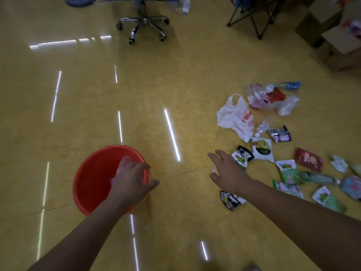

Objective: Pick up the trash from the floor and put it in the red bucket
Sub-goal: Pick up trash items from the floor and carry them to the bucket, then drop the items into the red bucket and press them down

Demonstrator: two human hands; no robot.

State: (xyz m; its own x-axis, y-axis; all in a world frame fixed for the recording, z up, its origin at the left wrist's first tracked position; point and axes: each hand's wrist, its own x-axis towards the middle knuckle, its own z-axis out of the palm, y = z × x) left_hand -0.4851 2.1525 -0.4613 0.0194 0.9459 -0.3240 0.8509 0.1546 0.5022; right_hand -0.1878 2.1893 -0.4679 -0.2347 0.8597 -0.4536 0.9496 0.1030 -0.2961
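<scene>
Red bucket: round, shallow, open-topped plastic tub standing upright on the floor, directly beneath the left hand, which overlaps its near right rim and grips a pale pink, blurred piece of trash over the opening. Trash on the floor: a white plastic bag with red print lies beyond the right hand; a black-and-white snack wrapper sits just beside its fingertips; a black wrapper lies under its wrist; a dark red packet and green-and-white packets spread further right.
</scene>
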